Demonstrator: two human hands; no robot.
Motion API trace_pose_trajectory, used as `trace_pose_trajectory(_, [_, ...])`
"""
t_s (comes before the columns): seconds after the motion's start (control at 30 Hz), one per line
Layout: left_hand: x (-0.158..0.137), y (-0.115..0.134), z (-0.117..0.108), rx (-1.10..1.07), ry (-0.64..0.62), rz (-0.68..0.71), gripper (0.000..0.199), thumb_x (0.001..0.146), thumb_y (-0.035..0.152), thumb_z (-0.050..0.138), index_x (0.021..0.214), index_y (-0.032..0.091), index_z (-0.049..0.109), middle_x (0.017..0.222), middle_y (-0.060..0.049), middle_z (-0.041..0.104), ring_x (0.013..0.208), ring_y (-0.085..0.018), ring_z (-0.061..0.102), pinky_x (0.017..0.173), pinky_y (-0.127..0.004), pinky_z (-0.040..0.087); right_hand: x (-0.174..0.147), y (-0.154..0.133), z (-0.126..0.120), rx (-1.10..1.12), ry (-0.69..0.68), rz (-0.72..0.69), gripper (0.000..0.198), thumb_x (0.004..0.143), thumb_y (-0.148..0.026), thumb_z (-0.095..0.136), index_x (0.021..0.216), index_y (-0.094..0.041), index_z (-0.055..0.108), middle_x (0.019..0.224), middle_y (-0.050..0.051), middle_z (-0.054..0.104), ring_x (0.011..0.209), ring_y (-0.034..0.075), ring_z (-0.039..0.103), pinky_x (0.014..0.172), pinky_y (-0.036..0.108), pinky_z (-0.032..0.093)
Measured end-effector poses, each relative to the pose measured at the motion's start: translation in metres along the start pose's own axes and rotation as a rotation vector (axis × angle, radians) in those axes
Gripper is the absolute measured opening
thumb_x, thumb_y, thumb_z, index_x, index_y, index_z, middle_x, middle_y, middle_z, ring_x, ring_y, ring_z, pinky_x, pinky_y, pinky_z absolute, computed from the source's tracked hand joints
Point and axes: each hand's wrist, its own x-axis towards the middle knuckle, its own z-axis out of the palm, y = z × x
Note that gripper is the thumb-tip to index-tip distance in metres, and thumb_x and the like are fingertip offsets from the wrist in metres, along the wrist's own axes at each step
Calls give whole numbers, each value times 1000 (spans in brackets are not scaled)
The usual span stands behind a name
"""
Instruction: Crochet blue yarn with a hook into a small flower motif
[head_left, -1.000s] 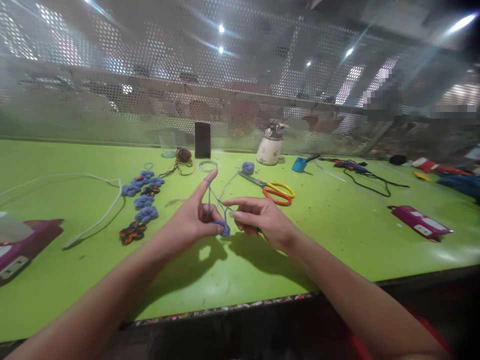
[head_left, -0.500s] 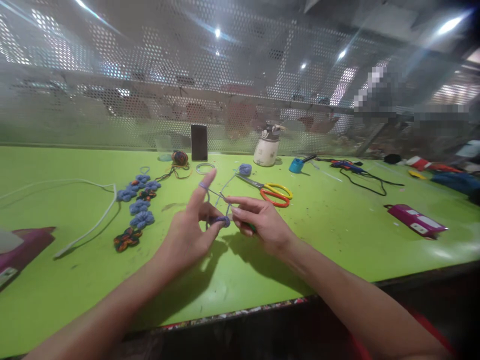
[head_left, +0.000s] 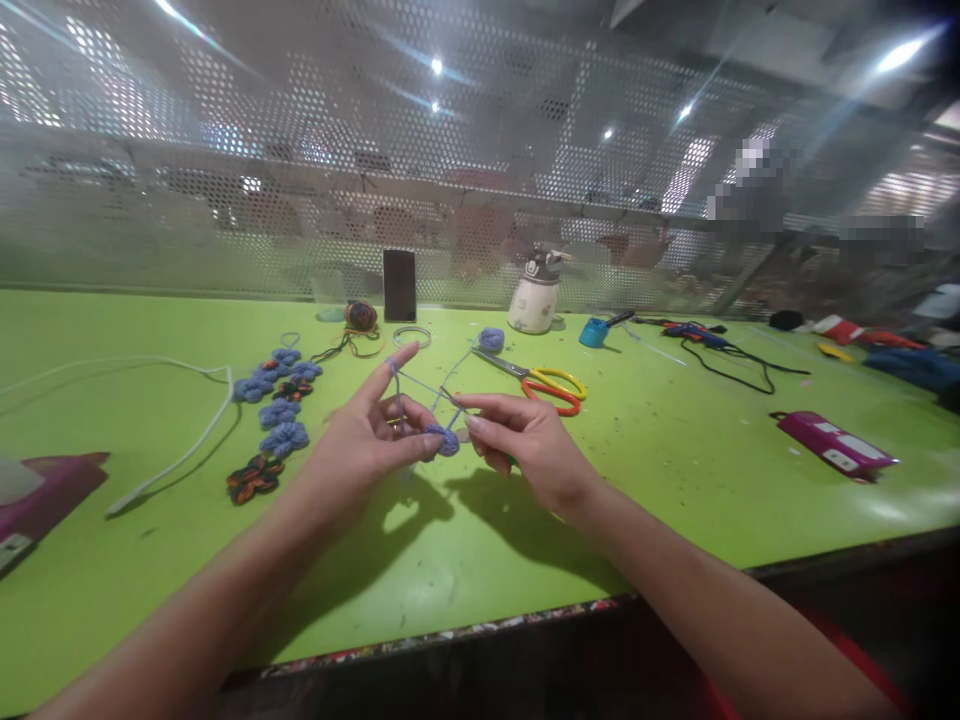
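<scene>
Between thumb and fingers my left hand point(head_left: 375, 425) pinches a small purple crochet piece point(head_left: 448, 441), its index finger raised with purple yarn point(head_left: 420, 383) looped round it. Close on the right, my right hand point(head_left: 521, 430) is closed on a crochet hook point(head_left: 451, 398); the thin shaft shows by the yarn, and most of the handle is hidden in the fingers. The yarn runs back to a purple yarn ball point(head_left: 491, 340). Scissors point(head_left: 536, 380) with yellow and orange handles lie just behind my right hand.
Crocheted flowers point(head_left: 283, 437) lie left, near a white cable point(head_left: 187, 455). Behind are a multicoloured yarn ball point(head_left: 361, 317), a phone point(head_left: 399, 286), a ring point(head_left: 412, 338) and a white bottle point(head_left: 534, 300). A blue pot point(head_left: 593, 333), glue gun point(head_left: 694, 334) and purple power strip point(head_left: 832, 442) stand right.
My left hand has shifted slightly left and its index finger leans further left, stretching the yarn. More of the purple crochet piece shows. My right hand has barely moved.
</scene>
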Motion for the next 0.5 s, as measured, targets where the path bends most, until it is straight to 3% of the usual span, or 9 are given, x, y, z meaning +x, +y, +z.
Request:
trace_pose_trajectory(0.1, [-1,2,0,-37,-25,-13,101,71,11,80,153,31,24,76,3,66,72,-13,59,72,-27,47,0,1,0,31,-13,15,31,77,-30,73,105,-17,75,57,-5,55,44,6,40,42,22,33])
trace_pose_trajectory(0.3, [0,3,-1,-69,-10,-56,92,73,10,78,151,28,32,78,3,67,73,-12,61,74,-26,47,-3,-4,-1,-108,-17,-52,31,81,-27,69,110,-15,74,56,-5,52,44,6,39,43,22,33])
trace_pose_trajectory(0.5, [-1,5,-1,-58,-7,-96,87,74,13,78,149,23,35,78,3,67,72,-12,61,72,-26,45,-5,-7,-2,-263,-36,-211,28,84,-23,65,109,-14,75,49,-6,45,44,7,38,41,21,32])
